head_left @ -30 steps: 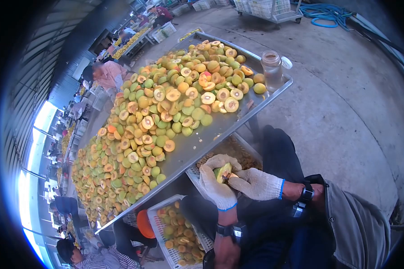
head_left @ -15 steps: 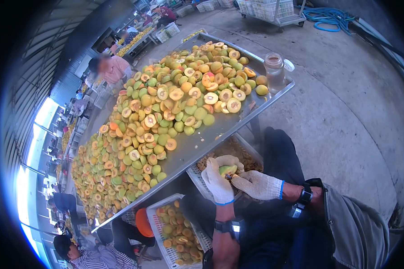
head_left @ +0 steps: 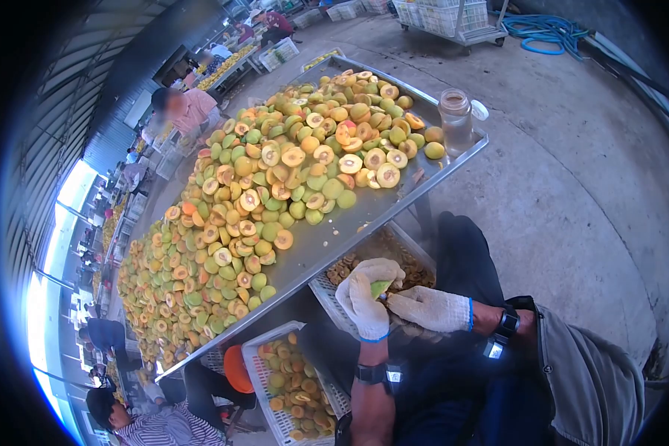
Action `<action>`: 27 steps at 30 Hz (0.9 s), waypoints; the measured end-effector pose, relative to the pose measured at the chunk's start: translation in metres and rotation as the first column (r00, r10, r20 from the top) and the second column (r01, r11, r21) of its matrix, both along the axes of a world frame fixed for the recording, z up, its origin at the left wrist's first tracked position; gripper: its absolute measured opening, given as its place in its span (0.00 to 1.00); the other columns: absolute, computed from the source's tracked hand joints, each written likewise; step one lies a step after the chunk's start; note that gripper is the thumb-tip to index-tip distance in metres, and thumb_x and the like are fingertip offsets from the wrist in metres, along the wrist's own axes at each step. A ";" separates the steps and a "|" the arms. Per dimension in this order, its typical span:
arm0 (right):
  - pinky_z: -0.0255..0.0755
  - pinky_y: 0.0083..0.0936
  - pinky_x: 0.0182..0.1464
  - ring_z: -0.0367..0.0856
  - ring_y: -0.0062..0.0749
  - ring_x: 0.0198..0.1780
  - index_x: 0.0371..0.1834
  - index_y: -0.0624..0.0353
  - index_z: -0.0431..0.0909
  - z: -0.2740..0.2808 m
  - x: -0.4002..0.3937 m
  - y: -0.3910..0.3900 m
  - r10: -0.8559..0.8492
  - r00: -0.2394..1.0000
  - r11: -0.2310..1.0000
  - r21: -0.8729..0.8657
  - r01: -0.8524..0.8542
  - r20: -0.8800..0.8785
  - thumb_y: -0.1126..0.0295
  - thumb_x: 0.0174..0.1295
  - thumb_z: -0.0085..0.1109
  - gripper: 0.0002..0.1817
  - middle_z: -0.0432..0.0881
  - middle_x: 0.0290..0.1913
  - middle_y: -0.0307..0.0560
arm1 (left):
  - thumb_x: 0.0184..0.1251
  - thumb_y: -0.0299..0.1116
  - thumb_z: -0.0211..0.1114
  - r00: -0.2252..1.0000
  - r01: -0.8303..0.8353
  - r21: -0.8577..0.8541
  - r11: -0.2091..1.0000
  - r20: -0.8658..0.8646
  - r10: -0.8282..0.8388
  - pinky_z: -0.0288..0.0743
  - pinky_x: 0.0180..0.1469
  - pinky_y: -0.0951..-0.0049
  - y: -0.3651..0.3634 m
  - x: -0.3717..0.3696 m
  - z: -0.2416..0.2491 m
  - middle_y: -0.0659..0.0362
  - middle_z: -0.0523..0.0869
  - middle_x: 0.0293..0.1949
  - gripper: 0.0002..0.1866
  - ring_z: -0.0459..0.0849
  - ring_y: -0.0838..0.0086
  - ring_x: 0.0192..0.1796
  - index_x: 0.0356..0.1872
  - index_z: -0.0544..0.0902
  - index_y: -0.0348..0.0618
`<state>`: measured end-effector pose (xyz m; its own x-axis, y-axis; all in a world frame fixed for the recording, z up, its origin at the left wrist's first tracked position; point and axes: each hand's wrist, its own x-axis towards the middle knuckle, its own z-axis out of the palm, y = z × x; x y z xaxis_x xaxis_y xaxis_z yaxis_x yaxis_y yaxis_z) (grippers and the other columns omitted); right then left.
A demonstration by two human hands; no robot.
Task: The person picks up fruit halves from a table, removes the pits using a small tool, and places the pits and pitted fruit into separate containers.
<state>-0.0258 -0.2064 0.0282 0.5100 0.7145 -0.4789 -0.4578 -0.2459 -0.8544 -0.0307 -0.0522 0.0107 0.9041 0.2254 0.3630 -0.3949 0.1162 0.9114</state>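
Note:
My left hand [head_left: 364,303], in a white knit glove, is closed around a green-yellow peach half [head_left: 380,288]. Close against the fruit, my gloved right hand [head_left: 432,308] has its fingers closed on something small with a dark, shiny tip; its kind is not clear. Both hands are above a white crate [head_left: 327,292] with brown peach pits [head_left: 342,269] in it. Beyond them, a metal table [head_left: 331,239] bears a large heap of halved peaches [head_left: 275,167], some cut face up with pits showing.
A jar [head_left: 456,123] of clear liquid with its white lid [head_left: 479,110] stands at the table's right corner. Another white crate [head_left: 264,386] holds peach halves at lower left. A person in stripes [head_left: 167,424] sits nearby. A cart [head_left: 453,26] and blue hose [head_left: 546,33] lie behind.
The peach half has turned in my left hand and shows less of itself. My right hand has shifted slightly right and down.

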 end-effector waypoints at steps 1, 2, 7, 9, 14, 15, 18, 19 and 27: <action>0.68 0.20 0.18 0.70 0.19 0.17 0.28 0.52 0.75 0.000 0.000 0.000 0.000 1.000 1.000 0.000 0.000 0.000 0.35 0.78 0.40 0.34 0.70 0.20 0.33 | 0.87 0.49 0.45 0.999 0.032 -0.008 0.999 -0.018 -0.033 0.81 0.36 0.65 0.002 0.000 -0.002 0.43 0.89 0.36 0.31 0.87 0.61 0.32 0.33 0.86 0.34; 0.68 0.20 0.18 0.70 0.19 0.17 0.28 0.52 0.74 0.001 0.000 0.001 -0.009 0.999 0.999 -0.031 0.010 0.048 0.35 0.78 0.40 0.33 0.70 0.20 0.33 | 0.87 0.49 0.45 0.999 0.033 -0.008 0.999 -0.018 -0.033 0.81 0.36 0.65 0.003 0.000 -0.003 0.43 0.89 0.36 0.31 0.87 0.61 0.32 0.33 0.86 0.34; 0.66 0.20 0.18 0.70 0.19 0.17 0.26 0.51 0.73 -0.008 -0.002 0.001 -0.048 0.988 0.998 -0.030 0.053 0.145 0.36 0.79 0.41 0.33 0.70 0.20 0.33 | 0.86 0.54 0.45 0.977 0.014 0.001 1.000 -0.215 -0.013 0.81 0.38 0.64 0.000 -0.002 0.006 0.45 0.89 0.35 0.36 0.88 0.62 0.35 0.30 0.87 0.31; 0.66 0.20 0.18 0.71 0.20 0.17 0.27 0.51 0.75 -0.005 -0.001 -0.002 0.010 1.000 1.000 0.020 -0.009 -0.027 0.34 0.78 0.41 0.34 0.71 0.20 0.33 | 0.86 0.54 0.46 0.992 0.024 0.123 0.992 -0.124 -0.008 0.81 0.38 0.64 0.002 0.000 0.005 0.45 0.89 0.35 0.36 0.87 0.62 0.35 0.30 0.87 0.31; 0.67 0.20 0.20 0.73 0.20 0.18 0.33 0.52 0.77 -0.011 0.002 -0.004 0.064 0.998 0.998 -0.003 -0.064 0.006 0.35 0.79 0.41 0.32 0.73 0.21 0.34 | 0.86 0.46 0.47 0.988 0.126 0.018 0.992 -0.089 -0.124 0.81 0.41 0.68 0.008 -0.002 -0.003 0.46 0.91 0.35 0.32 0.89 0.64 0.36 0.31 0.89 0.29; 0.68 0.21 0.21 0.74 0.21 0.19 0.36 0.53 0.79 -0.011 0.004 -0.004 0.075 0.992 0.996 -0.057 -0.070 0.098 0.36 0.79 0.41 0.32 0.74 0.22 0.34 | 0.86 0.45 0.47 0.986 0.128 -0.025 0.991 -0.100 -0.130 0.81 0.42 0.68 0.009 -0.001 -0.007 0.46 0.91 0.35 0.32 0.89 0.63 0.36 0.30 0.89 0.29; 0.70 0.23 0.24 0.77 0.22 0.21 0.44 0.54 0.83 -0.004 0.005 -0.007 0.086 0.972 0.993 -0.092 -0.068 0.216 0.37 0.79 0.41 0.32 0.77 0.24 0.36 | 0.87 0.45 0.46 0.978 0.160 -0.040 0.986 -0.126 -0.164 0.81 0.42 0.69 0.013 -0.001 -0.011 0.47 0.91 0.35 0.32 0.89 0.63 0.37 0.30 0.88 0.29; 0.70 0.23 0.24 0.77 0.22 0.21 0.44 0.54 0.83 -0.004 0.006 -0.007 0.088 0.972 0.993 -0.094 -0.069 0.217 0.37 0.79 0.41 0.32 0.77 0.24 0.36 | 0.87 0.44 0.45 0.971 0.195 -0.009 0.981 -0.140 -0.194 0.81 0.43 0.69 0.015 0.000 -0.010 0.47 0.91 0.34 0.32 0.89 0.63 0.37 0.29 0.88 0.29; 0.72 0.28 0.26 0.79 0.23 0.21 0.59 0.55 0.84 -0.029 0.010 0.000 0.052 0.914 0.993 -0.117 -0.005 0.401 0.43 0.82 0.45 0.28 0.79 0.24 0.39 | 0.88 0.47 0.45 0.920 0.089 0.093 0.992 -0.388 -0.046 0.81 0.42 0.68 0.010 0.004 -0.007 0.48 0.91 0.31 0.34 0.89 0.66 0.32 0.31 0.88 0.28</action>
<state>-0.0162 -0.2064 -0.0011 0.6566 0.6858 -0.3140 -0.0716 -0.3577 -0.9311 -0.0263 -0.0424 0.0040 0.9903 0.1386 0.0029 -0.0063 0.0237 0.9997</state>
